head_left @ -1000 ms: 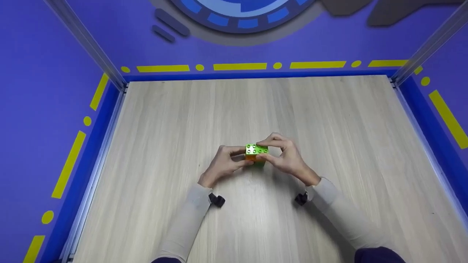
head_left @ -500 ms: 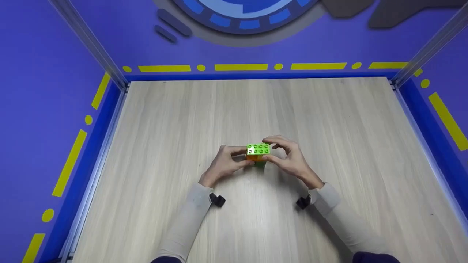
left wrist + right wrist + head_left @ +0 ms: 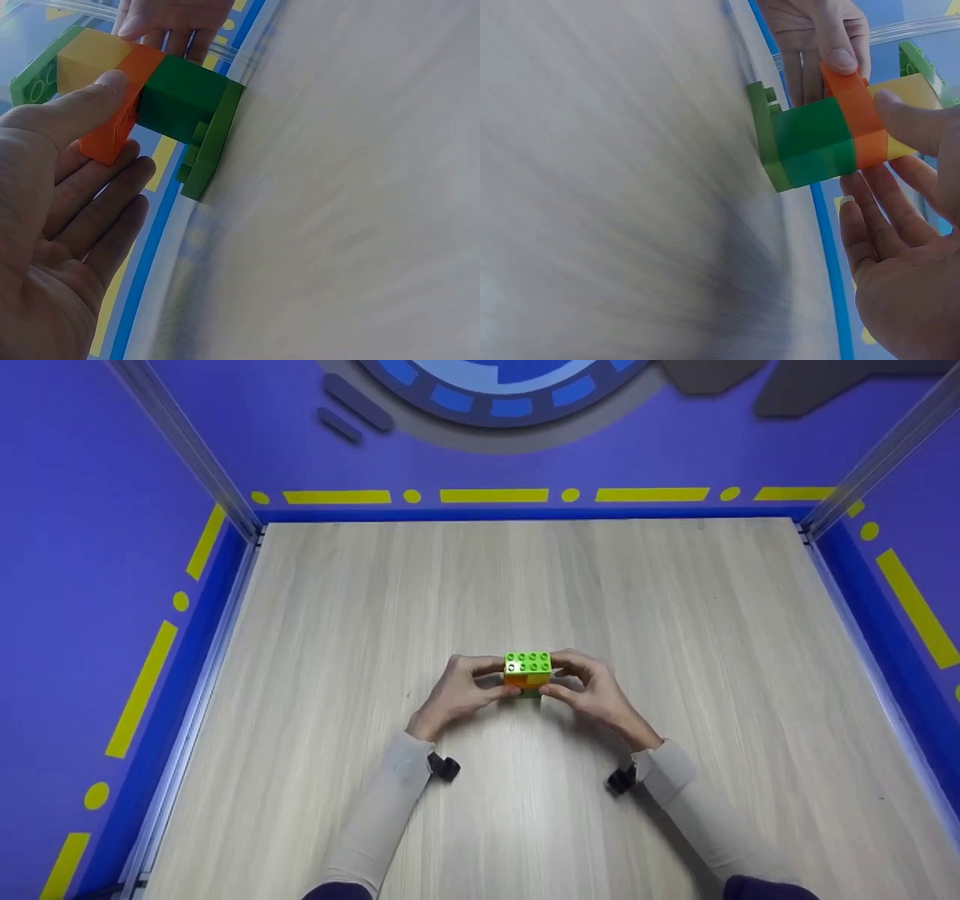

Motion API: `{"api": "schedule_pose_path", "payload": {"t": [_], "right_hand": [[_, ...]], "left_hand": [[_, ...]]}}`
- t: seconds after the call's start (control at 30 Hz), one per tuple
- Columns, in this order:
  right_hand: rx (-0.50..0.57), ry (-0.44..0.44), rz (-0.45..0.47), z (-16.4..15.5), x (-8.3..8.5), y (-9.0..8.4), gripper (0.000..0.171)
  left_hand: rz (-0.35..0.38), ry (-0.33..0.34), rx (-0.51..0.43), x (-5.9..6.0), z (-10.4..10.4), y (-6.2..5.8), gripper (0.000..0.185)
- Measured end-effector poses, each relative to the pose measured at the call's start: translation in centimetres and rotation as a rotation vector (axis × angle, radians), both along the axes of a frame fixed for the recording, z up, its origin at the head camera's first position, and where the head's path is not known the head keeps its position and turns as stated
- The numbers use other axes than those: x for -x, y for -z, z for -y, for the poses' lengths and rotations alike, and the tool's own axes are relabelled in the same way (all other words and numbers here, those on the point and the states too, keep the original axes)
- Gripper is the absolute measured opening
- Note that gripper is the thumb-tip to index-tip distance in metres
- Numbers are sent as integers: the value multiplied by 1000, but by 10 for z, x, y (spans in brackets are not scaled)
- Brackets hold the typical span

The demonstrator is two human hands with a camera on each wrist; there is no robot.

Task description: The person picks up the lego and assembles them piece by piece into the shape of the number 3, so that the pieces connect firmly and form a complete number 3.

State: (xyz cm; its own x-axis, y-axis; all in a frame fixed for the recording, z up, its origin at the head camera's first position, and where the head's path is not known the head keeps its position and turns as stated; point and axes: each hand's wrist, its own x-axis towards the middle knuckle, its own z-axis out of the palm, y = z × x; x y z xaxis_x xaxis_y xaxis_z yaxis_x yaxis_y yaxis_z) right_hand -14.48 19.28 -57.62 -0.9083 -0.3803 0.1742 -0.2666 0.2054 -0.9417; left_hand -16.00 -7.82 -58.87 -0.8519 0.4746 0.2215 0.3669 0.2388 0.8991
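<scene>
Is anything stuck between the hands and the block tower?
No. Both the left hand and the right hand already grip the block tower directly, thumbs and fingers on its sides. Nothing else shows between them on the table.

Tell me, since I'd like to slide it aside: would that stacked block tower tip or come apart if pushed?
The block tower looks rigid: hard plastic bricks, studs interlocked. It is tall for its thin green base plate, so a push near the top might tip it. The left hand and right hand steady it at its sides.
</scene>
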Motion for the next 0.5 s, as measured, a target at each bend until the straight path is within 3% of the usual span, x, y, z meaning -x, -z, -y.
{"api": "schedule_pose_path", "payload": {"t": [0.5], "right_hand": [[29,5,89,1,0,7,38]], "left_hand": [[5,9,-38,0,0,2,41]]}}
